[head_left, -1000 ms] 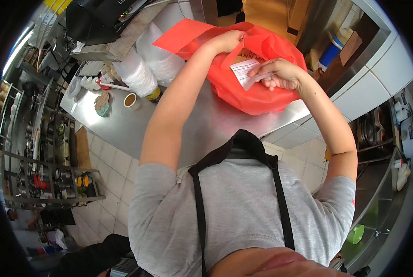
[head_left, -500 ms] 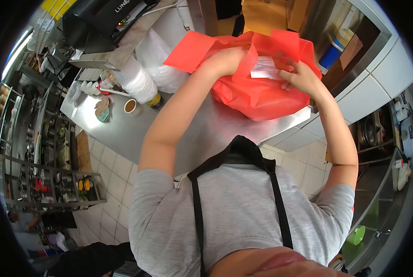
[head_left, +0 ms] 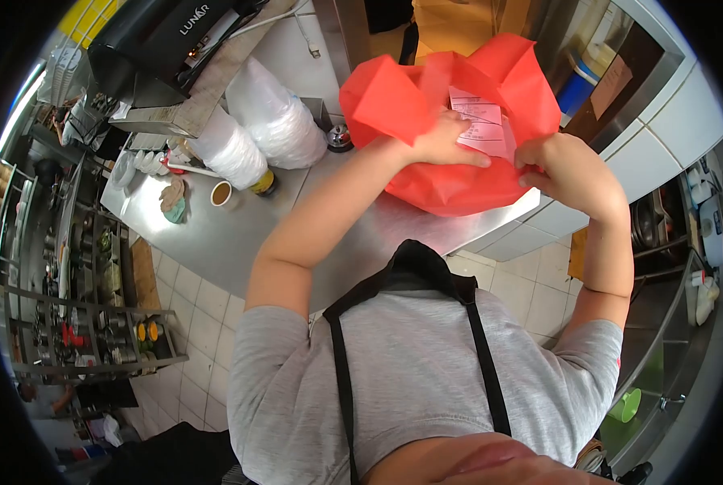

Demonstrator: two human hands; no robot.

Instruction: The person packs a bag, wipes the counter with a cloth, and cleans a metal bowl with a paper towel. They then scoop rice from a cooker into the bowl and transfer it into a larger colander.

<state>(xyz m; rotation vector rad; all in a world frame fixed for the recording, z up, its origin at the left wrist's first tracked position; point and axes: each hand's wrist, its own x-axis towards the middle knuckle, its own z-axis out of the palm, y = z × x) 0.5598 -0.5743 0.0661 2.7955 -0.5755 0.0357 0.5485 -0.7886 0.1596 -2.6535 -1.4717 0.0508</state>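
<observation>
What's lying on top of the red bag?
A white printed receipt, held down by the left hand; the right hand grips the red bag beside it. The bag's contents are covered.

Receipt [head_left: 483, 129] moved from right hand [head_left: 568, 166] to red bag [head_left: 450, 184] top, left hand [head_left: 441, 141] against it

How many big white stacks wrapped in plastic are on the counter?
2. One stack lies next to the small brown cup. The other stack lies beside it, closer to the red bag. More may be hidden behind the bag.
</observation>
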